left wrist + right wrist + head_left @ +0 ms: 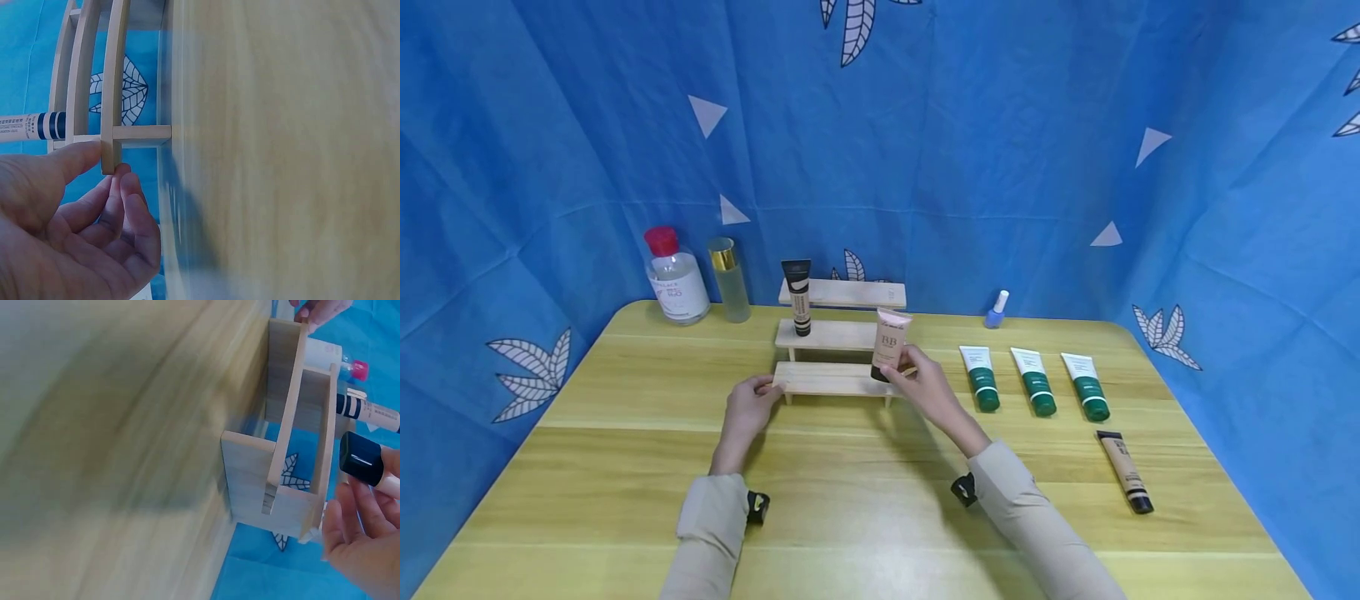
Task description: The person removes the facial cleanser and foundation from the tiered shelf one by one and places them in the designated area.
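A three-tier wooden display stand is on the table. My left hand pinches the left end of its lowest step, thumb above and fingers beneath in the left wrist view. My right hand holds a pink BB cream tube near its dark cap, cap down. In the head view this tube overlaps the right end of the stand; in the right wrist view its cap is close over the steps. A beige concealer tube with a black crimped end stands on the middle step, toward the left.
At the back left stand a red-capped bottle and a gold-capped bottle. A small blue nail polish bottle stands at the back. Three green-and-white tubes lie to the right, with a beige tube nearer the front.
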